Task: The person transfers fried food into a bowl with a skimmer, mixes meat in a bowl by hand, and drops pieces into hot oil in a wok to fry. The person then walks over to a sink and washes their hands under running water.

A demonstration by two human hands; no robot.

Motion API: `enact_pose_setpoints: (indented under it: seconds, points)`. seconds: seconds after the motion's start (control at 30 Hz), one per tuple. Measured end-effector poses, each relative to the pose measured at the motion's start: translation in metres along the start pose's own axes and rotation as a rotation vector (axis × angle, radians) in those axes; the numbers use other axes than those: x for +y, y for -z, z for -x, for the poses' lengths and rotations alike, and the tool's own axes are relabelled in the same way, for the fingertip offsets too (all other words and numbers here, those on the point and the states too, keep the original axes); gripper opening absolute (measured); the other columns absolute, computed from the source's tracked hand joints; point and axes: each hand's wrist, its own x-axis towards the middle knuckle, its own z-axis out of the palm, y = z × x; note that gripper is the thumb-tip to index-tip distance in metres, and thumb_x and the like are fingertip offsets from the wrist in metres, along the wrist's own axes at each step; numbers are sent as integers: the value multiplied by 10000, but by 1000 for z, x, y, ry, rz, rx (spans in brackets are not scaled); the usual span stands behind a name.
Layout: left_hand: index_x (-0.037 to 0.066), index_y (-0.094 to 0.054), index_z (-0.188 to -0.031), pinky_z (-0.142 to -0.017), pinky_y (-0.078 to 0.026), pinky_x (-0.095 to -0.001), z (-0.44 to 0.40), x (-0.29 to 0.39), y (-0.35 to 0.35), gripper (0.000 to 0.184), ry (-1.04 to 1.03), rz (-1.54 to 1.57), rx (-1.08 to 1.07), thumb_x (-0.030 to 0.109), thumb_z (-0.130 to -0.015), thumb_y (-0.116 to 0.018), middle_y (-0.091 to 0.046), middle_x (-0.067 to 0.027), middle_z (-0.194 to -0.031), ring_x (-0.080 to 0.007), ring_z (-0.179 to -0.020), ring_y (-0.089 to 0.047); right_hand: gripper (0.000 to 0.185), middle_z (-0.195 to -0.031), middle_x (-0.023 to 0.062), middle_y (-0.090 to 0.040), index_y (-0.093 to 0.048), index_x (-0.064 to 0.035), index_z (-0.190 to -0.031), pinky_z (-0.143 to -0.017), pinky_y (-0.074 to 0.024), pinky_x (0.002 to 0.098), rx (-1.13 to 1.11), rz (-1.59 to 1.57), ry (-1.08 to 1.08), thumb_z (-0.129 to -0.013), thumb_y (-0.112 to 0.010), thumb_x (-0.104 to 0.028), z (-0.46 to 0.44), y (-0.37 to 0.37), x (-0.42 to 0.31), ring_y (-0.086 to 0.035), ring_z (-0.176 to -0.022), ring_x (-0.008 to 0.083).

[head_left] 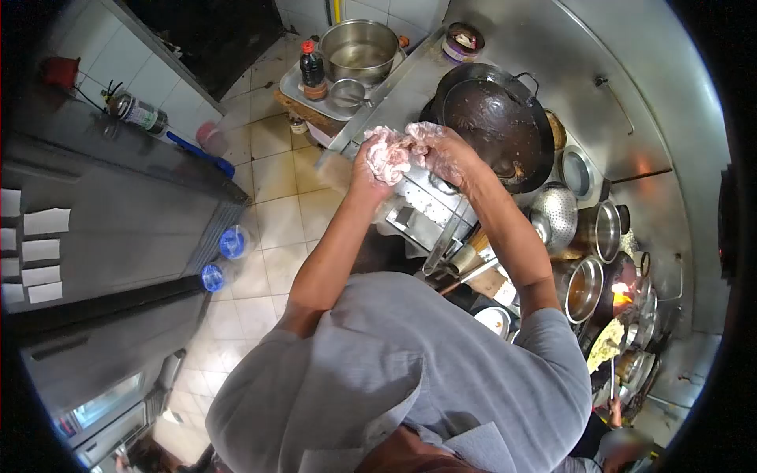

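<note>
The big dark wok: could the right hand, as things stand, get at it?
Probably yes. In this view, the right hand overlaps the edge of the big dark wok, and nothing visible stands between them, though depth is hard to judge. Pale stuff around its fingers may hamper it.

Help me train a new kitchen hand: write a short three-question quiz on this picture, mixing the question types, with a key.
1. True or false: the left hand is held close to the right hand.
2. Which hand is nearer the big dark wok?
3. What colour is the cap of the bottle on the tray?
A. Blue
B. Red
C. Green

Key:
1. True; pale, whitish stuff shows at both, too unclear to name.
2. The right hand.
3. B, red.
</note>
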Motion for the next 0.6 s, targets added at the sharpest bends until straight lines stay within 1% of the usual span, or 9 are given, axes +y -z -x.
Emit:
enact_pose_setpoints:
  seconds: [0.03,0.1,0.2,0.33,0.43,0.47,0.5,0.57,0.6]
  points:
    - [51,-613,-1066,-881,-523,-400,-2,1,1,297,-41,14,63,259,-854,-584,-657,-123,-1039,-290,-961,-637,164,-921,88,-646,-592,6,-1035,-629,-513,267,-70,-2,28,-911,-599,-100,0,5,1,-611,-741,144]
    - [52,-612,-1068,-895,-518,-412,-6,6,11,302,-72,56,27,265,-855,-585,-658,-127,-1035,-298,-972,-635,53,-911,106,-631,-591,-29,-939,-597,-480,232,-44,-55,-18,-890,-598,-47,0,10,0,-576,-745,128]
    - [56,-612,-1068,-919,-510,-415,-3,12,13,295,-75,-18,6,251,-847,-597,-659,-128,-1033,-297,-981,-632,117,-1067,230,-594,-541,26,-976,-607,-508,242,-179,-507,-57,-861,-563,25,0,13,-7,-587,-786,175]
    - [61,-614,-1069,-957,-497,-427,5,9,11,280,-84,37,33,215,-836,-622,-656,-126,-1056,-291,-1010,-627,188,-1106,218,-608,-562,45,-1027,-726,-548,277,-32,-215,71,-843,-540,79,11,7,-16,-612,-838,196]
    - [68,-613,-1088,-979,-485,-430,12,7,14,283,-66,42,-11,227,-854,-627,-650,-113,-1087,-287,-1032,-622,212,-1010,150,-656,-571,37,-1097,-650,-539,267,30,-112,117,-891,-523,49,-9,33,-8,-628,-758,169]
    - [84,-605,-1062,-956,-492,-442,13,7,13,273,-101,17,35,241,-843,-651,-640,-100,-1054,-284,-1015,-619,68,-867,81,-624,-590,-15,-954,-580,-480,249,8,-91,98,-905,-579,-61,-15,40,-9,-559,-671,129]
    - [100,-597,-1035,-932,-499,-454,16,7,12,267,-137,-7,81,255,-832,-675,-629,-87,-1021,-281,-997,-615,68,-867,81,-624,-590,-15,-954,-580,-480,249,8,-89,94,-905,-579,-61,-19,45,-15,-559,-671,129]
    - [95,-588,-1037,-965,-482,-477,26,10,13,269,-106,13,12,249,-841,-688,-624,-83,-1033,-284,-1010,-609,221,-732,19,-543,-543,-81,-844,-479,-381,232,-12,-104,-6,-945,-587,-273,-25,53,-24,-472,-560,102]
    - [85,-581,-1057,-985,-469,-487,29,10,15,295,-129,3,45,242,-835,-696,-621,-88,-1050,-292,-1020,-606,344,-661,-20,-465,-476,-142,-765,-430,-290,225,88,-44,-1,-941,-569,-423,-23,43,-30,-411,-513,86]
